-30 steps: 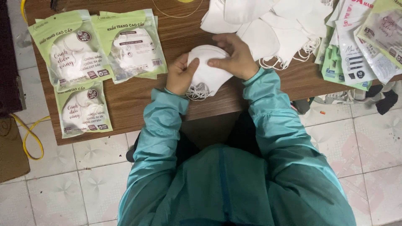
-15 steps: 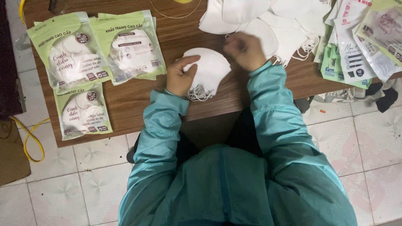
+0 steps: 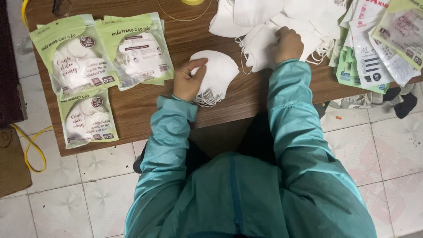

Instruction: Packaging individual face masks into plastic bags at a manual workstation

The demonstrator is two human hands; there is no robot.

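Note:
A small stack of folded white face masks [image 3: 218,75] lies on the brown wooden table [image 3: 251,94], ear loops hanging at its near side. My left hand [image 3: 187,79] grips the stack's left edge, thumb on top. My right hand [image 3: 287,44] rests farther back on a loose white mask at the near edge of a pile of white masks [image 3: 273,22], fingers curled over it. Both arms wear teal sleeves.
Three green-and-clear packets of masks [image 3: 105,57] lie at the table's left. Empty packets and printed bags [image 3: 379,44] are heaped at the right. A yellow cable [image 3: 33,145] and dark cloth [image 3: 398,103] lie on the tiled floor.
My right hand left the mask stack and moved back and right to the loose pile. My left hand stayed on the stack.

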